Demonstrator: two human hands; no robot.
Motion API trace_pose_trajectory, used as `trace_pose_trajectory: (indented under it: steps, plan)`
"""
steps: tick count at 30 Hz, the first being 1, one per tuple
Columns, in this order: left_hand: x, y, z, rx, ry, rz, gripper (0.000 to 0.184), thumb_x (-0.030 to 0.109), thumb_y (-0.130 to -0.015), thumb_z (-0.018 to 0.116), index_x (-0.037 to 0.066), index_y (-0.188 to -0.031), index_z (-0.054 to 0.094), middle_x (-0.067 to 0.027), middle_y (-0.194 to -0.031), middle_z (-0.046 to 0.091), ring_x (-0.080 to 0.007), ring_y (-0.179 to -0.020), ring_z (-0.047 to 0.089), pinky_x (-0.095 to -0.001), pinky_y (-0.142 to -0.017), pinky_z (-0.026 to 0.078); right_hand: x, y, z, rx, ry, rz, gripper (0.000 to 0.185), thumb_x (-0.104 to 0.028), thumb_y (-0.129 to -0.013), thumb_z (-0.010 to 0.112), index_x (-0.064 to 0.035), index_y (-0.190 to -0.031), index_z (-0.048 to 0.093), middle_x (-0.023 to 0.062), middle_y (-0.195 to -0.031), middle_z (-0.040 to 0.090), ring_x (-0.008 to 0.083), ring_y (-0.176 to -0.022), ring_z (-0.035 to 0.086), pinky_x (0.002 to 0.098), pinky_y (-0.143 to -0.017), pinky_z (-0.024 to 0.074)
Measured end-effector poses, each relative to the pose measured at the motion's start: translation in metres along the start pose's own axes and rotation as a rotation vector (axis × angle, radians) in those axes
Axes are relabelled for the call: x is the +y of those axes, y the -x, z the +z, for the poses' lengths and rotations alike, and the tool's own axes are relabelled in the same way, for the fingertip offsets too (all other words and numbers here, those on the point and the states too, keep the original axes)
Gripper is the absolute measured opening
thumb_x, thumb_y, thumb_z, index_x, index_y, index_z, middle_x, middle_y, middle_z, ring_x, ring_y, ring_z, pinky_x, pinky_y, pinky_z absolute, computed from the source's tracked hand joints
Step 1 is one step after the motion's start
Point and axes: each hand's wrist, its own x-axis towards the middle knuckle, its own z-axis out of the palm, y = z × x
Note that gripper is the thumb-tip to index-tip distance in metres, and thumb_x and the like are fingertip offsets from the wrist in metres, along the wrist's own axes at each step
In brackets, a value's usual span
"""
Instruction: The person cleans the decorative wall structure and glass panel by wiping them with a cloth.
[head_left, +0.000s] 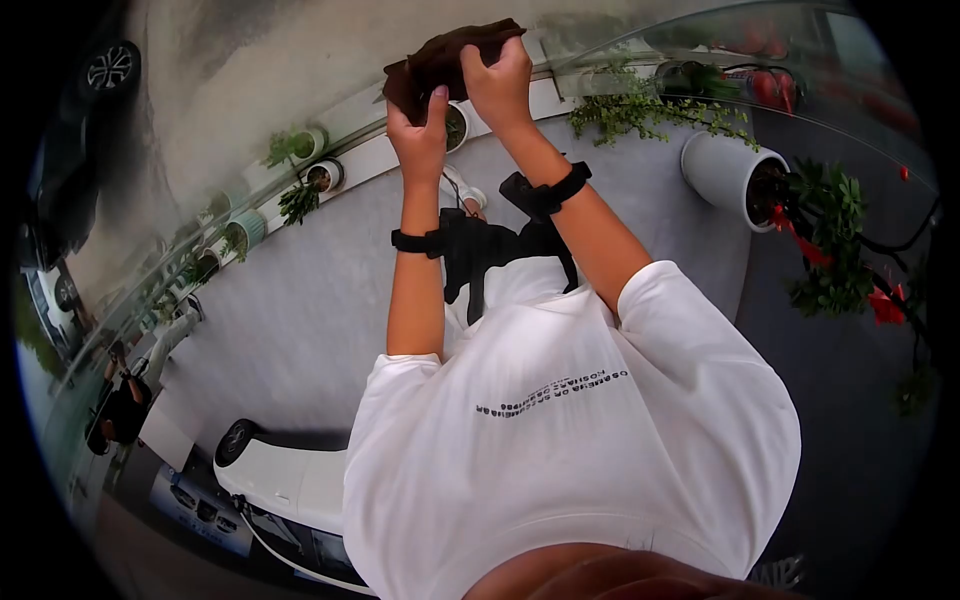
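A dark brown cloth (447, 62), bunched up, is held out in front of me at the top of the view. My left hand (418, 135) grips its lower left part, thumb pointing up against it. My right hand (498, 82) pinches the cloth's right part, with the thumb side on the near face. The fingers behind the cloth are partly hidden. Both hands are above a glass panel's edge and a white ledge, where a small potted plant (456, 127) shows between my forearms. Black straps circle both wrists.
Small potted plants (324, 177) line the ledge on the left. A large white pot (728, 178) with a red-flowered plant stands at the right. A white car (290, 480) is at the lower left, and another person (125, 405) is at the far left.
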Motion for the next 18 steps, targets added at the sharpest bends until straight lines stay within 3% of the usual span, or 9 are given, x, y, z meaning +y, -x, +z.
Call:
trace_pose_trajectory:
  steps: [1, 3, 5, 7, 10, 12, 14, 17, 18]
  plan:
    - [-0.011, -0.001, 0.009, -0.059, -0.095, -0.048, 0.046, 0.017, -0.089, 0.069, -0.001, -0.128, 0.052, -0.0100, -0.121, 0.061, -0.0185, -0.108, 0.058, -0.0312, -0.096, 0.044, 0.032, -0.010, -0.010, 0.068, 0.103, 0.040, 0.034, -0.025, -0.081, 0.065, 0.0077, -0.088, 0.056, 0.0220, -0.084, 0.066, 0.0366, -0.079, 0.065, 0.0413, -0.072, 0.0512]
    - [-0.058, -0.004, 0.022, -0.207, -0.240, -0.160, 0.051, 0.023, -0.086, 0.070, 0.000, -0.128, 0.052, -0.0155, -0.117, 0.065, -0.0228, -0.105, 0.063, -0.0343, -0.090, 0.048, 0.102, -0.022, -0.032, 0.037, 0.293, 0.319, 0.037, -0.026, -0.084, 0.062, 0.0094, -0.090, 0.054, 0.0256, -0.089, 0.065, 0.0394, -0.085, 0.064, 0.0429, -0.075, 0.0502]
    - [-0.098, -0.004, 0.029, -0.306, -0.423, -0.232, 0.048, 0.022, -0.087, 0.068, -0.001, -0.125, 0.052, -0.0170, -0.114, 0.065, -0.0260, -0.104, 0.064, -0.0358, -0.090, 0.048, 0.166, -0.035, -0.051, -0.030, 0.304, 0.318, 0.039, -0.029, -0.085, 0.060, 0.0096, -0.092, 0.053, 0.0281, -0.094, 0.064, 0.0396, -0.088, 0.063, 0.0428, -0.076, 0.0494]
    - [-0.102, -0.005, 0.037, -0.234, -0.373, -0.165, 0.045, 0.020, -0.088, 0.066, -0.002, -0.124, 0.052, -0.0157, -0.113, 0.066, -0.0246, -0.103, 0.064, -0.0350, -0.090, 0.048, 0.126, -0.037, -0.051, -0.058, 0.339, 0.332, 0.037, -0.027, -0.086, 0.059, 0.0087, -0.092, 0.056, 0.0250, -0.089, 0.065, 0.0372, -0.083, 0.063, 0.0408, -0.076, 0.0495]
    - [-0.063, 0.009, 0.034, -0.065, -0.207, -0.079, 0.040, 0.015, -0.090, 0.062, -0.002, -0.125, 0.051, -0.0133, -0.113, 0.065, -0.0219, -0.102, 0.063, -0.0333, -0.090, 0.048, 0.048, -0.018, -0.053, -0.265, 0.152, 0.020, 0.026, -0.020, -0.089, 0.058, 0.0043, -0.095, 0.063, 0.0193, -0.081, 0.067, 0.0288, -0.071, 0.063, 0.0384, -0.069, 0.0497]
    - [-0.024, 0.010, 0.031, 0.114, -0.045, 0.007, 0.039, 0.006, -0.092, 0.056, -0.002, -0.129, 0.049, -0.0111, -0.117, 0.063, -0.0189, -0.103, 0.061, -0.0308, -0.092, 0.047, 0.011, -0.020, -0.047, -0.334, 0.121, -0.047, 0.024, -0.018, -0.088, 0.058, 0.0037, -0.098, 0.064, 0.0202, -0.084, 0.067, 0.0280, -0.073, 0.064, 0.0371, -0.069, 0.0500]
    - [0.007, 0.009, 0.025, 0.144, -0.049, 0.053, 0.040, 0.006, -0.091, 0.056, -0.002, -0.131, 0.049, -0.0117, -0.118, 0.062, -0.0189, -0.106, 0.060, -0.0310, -0.093, 0.046, -0.031, -0.019, -0.037, -0.391, 0.090, -0.110, 0.022, -0.013, -0.087, 0.059, 0.0024, -0.100, 0.065, 0.0215, -0.085, 0.067, 0.0264, -0.072, 0.065, 0.0350, -0.069, 0.0506]
    - [-0.001, 0.000, 0.014, 0.171, -0.016, 0.093, 0.041, 0.005, -0.091, 0.053, -0.002, -0.131, 0.048, -0.0135, -0.119, 0.061, -0.0206, -0.110, 0.058, -0.0322, -0.096, 0.044, -0.002, -0.018, -0.023, -0.370, 0.023, -0.065, 0.019, -0.012, -0.087, 0.057, 0.0033, -0.094, 0.065, 0.0218, -0.079, 0.065, 0.0299, -0.066, 0.063, 0.0369, -0.065, 0.0500]
    - [-0.022, -0.002, 0.008, 0.148, -0.082, -0.014, 0.041, 0.005, -0.091, 0.053, -0.001, -0.132, 0.047, -0.0122, -0.121, 0.060, -0.0200, -0.112, 0.056, -0.0317, -0.097, 0.043, 0.008, -0.014, -0.015, -0.333, 0.039, -0.070, 0.021, -0.014, -0.085, 0.057, 0.0065, -0.085, 0.063, 0.0240, -0.073, 0.062, 0.0348, -0.061, 0.059, 0.0397, -0.062, 0.0487]
